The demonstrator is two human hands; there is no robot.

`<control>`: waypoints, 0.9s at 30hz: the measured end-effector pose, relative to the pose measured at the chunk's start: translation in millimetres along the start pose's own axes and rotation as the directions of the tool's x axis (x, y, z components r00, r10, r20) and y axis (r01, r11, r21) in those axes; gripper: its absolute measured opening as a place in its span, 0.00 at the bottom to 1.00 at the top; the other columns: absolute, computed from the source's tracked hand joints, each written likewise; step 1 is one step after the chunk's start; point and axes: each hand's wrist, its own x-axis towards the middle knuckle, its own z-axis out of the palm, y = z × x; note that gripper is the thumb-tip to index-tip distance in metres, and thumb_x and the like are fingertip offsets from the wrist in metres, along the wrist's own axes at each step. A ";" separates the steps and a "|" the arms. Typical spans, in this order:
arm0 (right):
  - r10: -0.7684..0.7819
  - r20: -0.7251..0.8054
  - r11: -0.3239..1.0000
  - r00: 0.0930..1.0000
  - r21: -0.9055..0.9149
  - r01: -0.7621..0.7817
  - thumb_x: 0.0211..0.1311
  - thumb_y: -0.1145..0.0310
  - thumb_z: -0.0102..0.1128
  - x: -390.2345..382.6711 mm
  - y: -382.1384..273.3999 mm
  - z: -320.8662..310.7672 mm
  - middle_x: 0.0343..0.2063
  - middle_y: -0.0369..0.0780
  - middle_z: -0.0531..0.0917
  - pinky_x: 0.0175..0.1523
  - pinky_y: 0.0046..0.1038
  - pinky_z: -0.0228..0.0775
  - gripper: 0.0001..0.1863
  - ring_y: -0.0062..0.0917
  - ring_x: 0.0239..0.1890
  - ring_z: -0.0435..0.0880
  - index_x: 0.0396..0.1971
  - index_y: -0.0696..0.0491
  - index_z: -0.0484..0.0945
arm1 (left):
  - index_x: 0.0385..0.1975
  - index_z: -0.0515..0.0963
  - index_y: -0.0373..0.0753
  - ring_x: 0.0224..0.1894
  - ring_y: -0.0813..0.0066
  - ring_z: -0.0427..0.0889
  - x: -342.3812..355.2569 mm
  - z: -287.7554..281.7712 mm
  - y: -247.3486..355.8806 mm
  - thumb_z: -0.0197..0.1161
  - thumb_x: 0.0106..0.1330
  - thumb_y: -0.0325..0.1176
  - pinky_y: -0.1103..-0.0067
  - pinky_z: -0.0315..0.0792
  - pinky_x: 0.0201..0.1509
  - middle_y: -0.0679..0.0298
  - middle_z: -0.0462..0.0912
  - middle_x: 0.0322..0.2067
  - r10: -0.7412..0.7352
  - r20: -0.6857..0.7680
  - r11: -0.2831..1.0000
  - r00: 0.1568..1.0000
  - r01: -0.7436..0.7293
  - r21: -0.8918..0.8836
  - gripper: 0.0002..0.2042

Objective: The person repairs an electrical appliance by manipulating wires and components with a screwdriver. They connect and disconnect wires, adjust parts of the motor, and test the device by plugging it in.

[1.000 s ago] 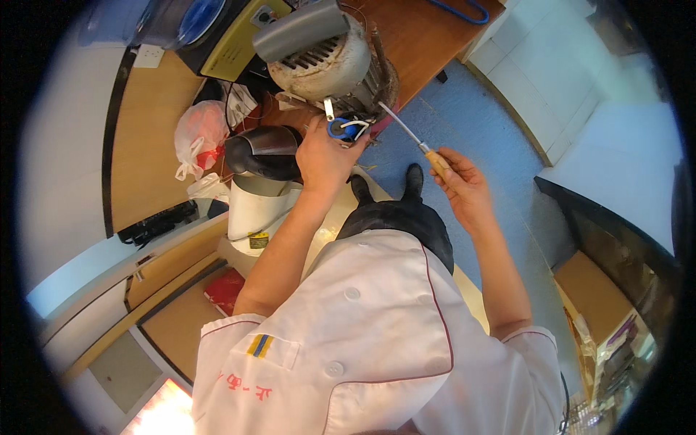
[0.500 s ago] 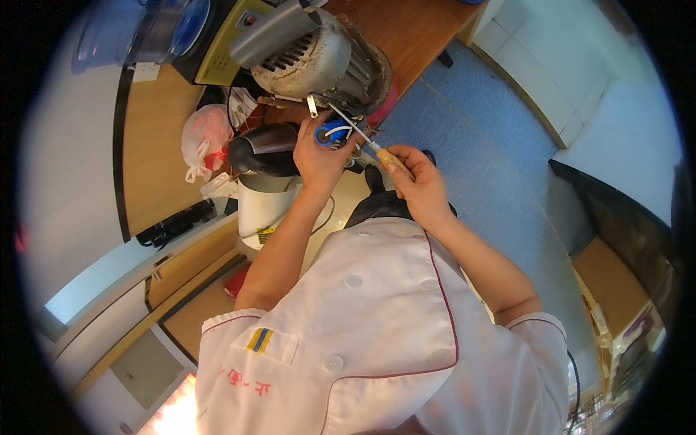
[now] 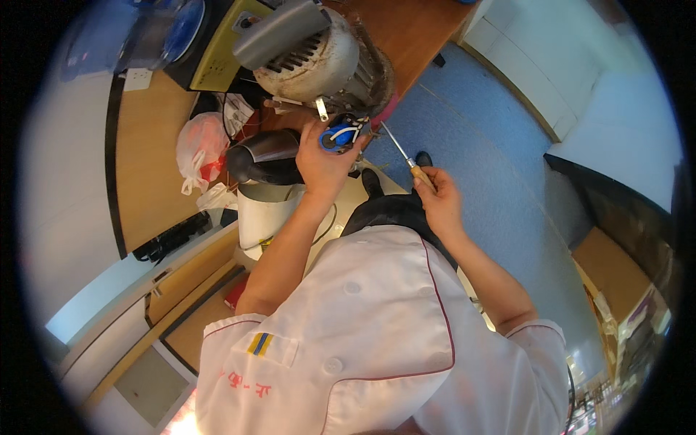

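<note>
A worn grey electric motor with cooling slots, a ribbed body and a grey cylindrical housing sits on the brown wooden table. Just in front of it, my left hand is closed around a blue-and-black electrical part with white wires. Beside that hand, a small metal tab sticks out from the motor. To the right, my right hand grips a screwdriver by its yellowish handle. The screwdriver's tip is apart from the motor and the blue part, over the floor.
A black-and-silver kettle stands left of my left hand, above a white bin. Knotted plastic bags lie farther left. Behind are a yellow-green box and a large blue water bottle. An open cardboard box is at right.
My right hand has moved right and slightly down, drawing the screwdriver tip away from the motor. My left hand keeps hold of the blue-and-black part, with little movement.
</note>
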 end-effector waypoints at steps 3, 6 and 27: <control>0.024 -0.005 0.999 1.000 -0.027 -0.024 0.73 0.70 0.65 3.3 13.0 3.6 0.44 0.42 0.87 0.54 0.25 0.74 0.14 0.23 0.45 0.84 0.52 0.62 0.80 | 0.51 0.81 0.32 0.45 0.66 0.86 0.7 3.6 -10.6 0.85 0.50 0.31 0.74 0.81 0.51 0.56 0.82 0.46 -0.011 0.011 1.000 1.000 0.011 -0.011 0.28; 0.010 -0.016 0.999 1.000 -0.035 -0.010 0.72 0.69 0.66 4.5 16.3 8.8 0.43 0.42 0.87 0.54 0.25 0.75 0.15 0.23 0.45 0.85 0.51 0.62 0.80 | 0.52 0.81 0.31 0.45 0.66 0.86 4.3 1.1 -4.3 0.85 0.50 0.32 0.74 0.80 0.51 0.56 0.82 0.47 0.059 0.005 0.998 0.998 -0.059 0.015 0.29; 0.203 0.218 0.957 0.955 0.161 -0.240 0.78 0.62 0.59 27.4 41.5 -7.1 0.41 0.34 0.87 0.37 0.16 0.68 0.18 0.13 0.30 0.76 0.60 0.56 0.79 | 0.54 0.83 0.39 0.46 0.52 0.87 10.8 2.3 8.0 0.86 0.48 0.40 0.66 0.81 0.49 0.54 0.82 0.48 0.028 0.063 0.996 0.998 -0.033 0.086 0.32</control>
